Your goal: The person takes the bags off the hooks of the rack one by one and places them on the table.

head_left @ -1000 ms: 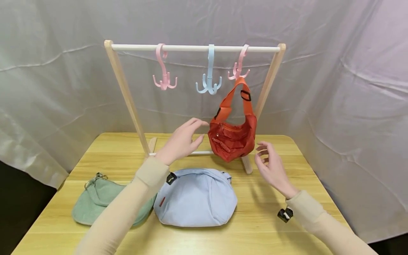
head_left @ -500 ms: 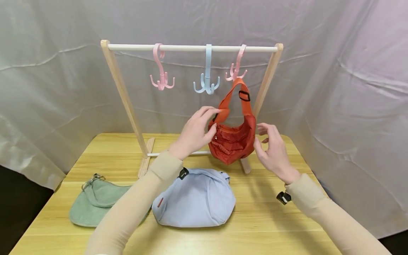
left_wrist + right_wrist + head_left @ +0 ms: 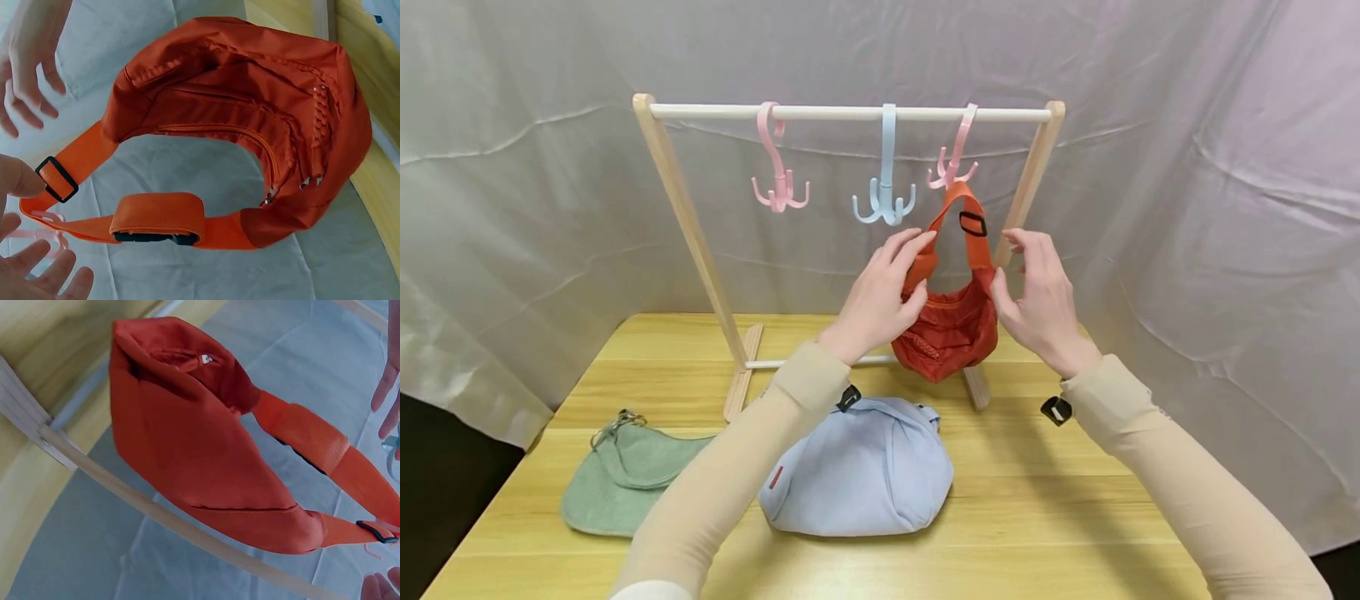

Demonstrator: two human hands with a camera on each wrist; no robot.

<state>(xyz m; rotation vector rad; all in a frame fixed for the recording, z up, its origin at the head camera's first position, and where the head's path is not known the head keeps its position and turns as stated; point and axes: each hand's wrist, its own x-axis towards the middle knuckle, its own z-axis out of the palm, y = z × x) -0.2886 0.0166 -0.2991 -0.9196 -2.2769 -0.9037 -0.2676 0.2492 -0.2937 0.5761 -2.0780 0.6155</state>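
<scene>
An orange-red sling bag (image 3: 951,333) hangs by its orange strap (image 3: 977,250) from the right pink hook (image 3: 953,171). My left hand (image 3: 880,300) is at its left side, fingers bent loosely and overlapping the strap in the head view. On the other side my right hand (image 3: 1037,300) stands close by the strap's right end, thumb and fingers spread apart. Neither hand grips anything. In the left wrist view the left fingers (image 3: 53,272) show around the strap's hook end, with a gap to the bag (image 3: 231,81). The right wrist view shows the bag's plain back (image 3: 194,450).
The rack's white bar (image 3: 835,112) also carries a blue hook (image 3: 887,167) and another pink hook (image 3: 778,171). On the wooden table (image 3: 1037,517) lie a light blue bag (image 3: 865,475) and a green bag (image 3: 617,483), the latter partly behind my left sleeve.
Both hands have risen along the sides of the red bag toward its strap, the left one also moving right. The bag still hangs from the right pink hook.
</scene>
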